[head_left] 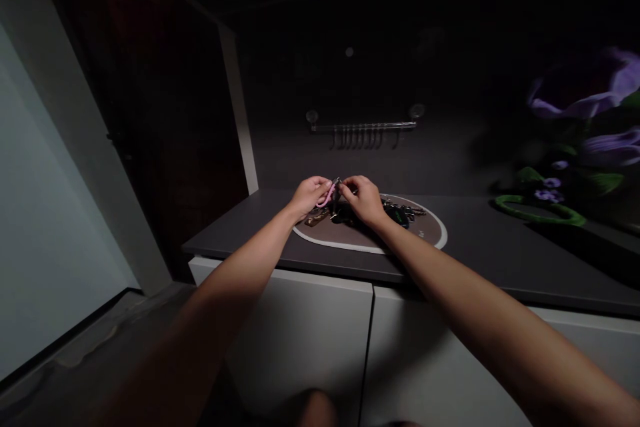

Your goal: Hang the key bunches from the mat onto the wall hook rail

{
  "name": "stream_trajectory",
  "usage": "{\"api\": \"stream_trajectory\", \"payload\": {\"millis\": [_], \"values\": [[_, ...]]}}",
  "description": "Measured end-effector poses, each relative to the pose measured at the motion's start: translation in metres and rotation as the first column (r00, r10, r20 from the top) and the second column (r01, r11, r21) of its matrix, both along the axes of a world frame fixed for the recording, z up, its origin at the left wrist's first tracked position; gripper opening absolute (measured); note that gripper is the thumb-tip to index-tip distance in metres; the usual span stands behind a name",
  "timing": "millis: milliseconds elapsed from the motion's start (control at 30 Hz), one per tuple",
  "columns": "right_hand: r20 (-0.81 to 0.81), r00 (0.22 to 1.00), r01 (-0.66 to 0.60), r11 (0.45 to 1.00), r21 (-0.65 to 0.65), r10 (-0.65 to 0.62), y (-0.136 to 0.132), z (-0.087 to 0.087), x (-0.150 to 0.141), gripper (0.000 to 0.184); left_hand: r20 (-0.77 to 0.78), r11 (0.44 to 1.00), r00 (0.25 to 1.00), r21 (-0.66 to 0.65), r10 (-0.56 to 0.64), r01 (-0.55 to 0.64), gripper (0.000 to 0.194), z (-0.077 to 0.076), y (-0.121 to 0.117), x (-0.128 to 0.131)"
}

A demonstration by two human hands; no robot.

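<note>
My left hand (313,196) is closed in a pinch on a pink strap-like loop (326,196), which hangs below the thumb and fingers. Small dark and metallic pieces dangle beside it, between both hands. My right hand (363,196) pinches at the same small metallic piece (337,182); its fingertips almost meet those of the left, and the exact part gripped is too small to tell. Beneath the hands, a pile of keys and dark key fobs (399,216) lies on an oval brown mat (345,237) with a white rim. My right hand and wrist hide part of the pile.
The mat rests on a dark countertop (480,253) above white cabinet doors (310,327). A rail with several hooks (365,126) is fixed to the wall behind. At right stand purple artificial flowers (610,147) with a green ring (540,209). A dark door (175,113) is at left.
</note>
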State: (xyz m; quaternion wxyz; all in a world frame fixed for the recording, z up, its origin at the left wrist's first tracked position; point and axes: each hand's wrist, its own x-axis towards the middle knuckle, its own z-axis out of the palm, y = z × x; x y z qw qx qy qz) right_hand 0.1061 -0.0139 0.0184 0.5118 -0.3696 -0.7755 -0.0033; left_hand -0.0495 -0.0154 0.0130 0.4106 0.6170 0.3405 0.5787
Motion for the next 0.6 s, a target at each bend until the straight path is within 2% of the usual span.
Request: {"api": "stream_trajectory", "payload": {"millis": [133, 367, 533, 600], "values": [[0.002, 1.000, 0.006, 1.000, -0.020, -0.006, 0.001, -0.001, 0.000, 0.018, -0.015, 0.999, 1.000, 0.044, -0.008, 0.008, 0.029, -0.003, 0.004, 0.000], [-0.050, 0.999, 0.023, 0.998, 0.050, -0.021, 0.002, 0.000, 0.005, 0.022, 0.003, 0.998, 1.000, 0.066, 0.022, -0.022, 0.028, 0.004, -0.002, 0.003], [-0.117, 0.993, 0.037, 0.994, 0.105, -0.025, -0.001, 0.005, 0.006, 0.021, -0.113, 0.974, 0.981, 0.179, 0.158, -0.136, 0.027, 0.007, -0.006, 0.000], [-0.115, 0.993, 0.008, 0.994, 0.111, 0.004, -0.001, 0.006, 0.006, 0.020, -0.133, 0.971, 0.975, 0.181, 0.180, -0.155, 0.026, 0.007, -0.007, -0.001]]}}
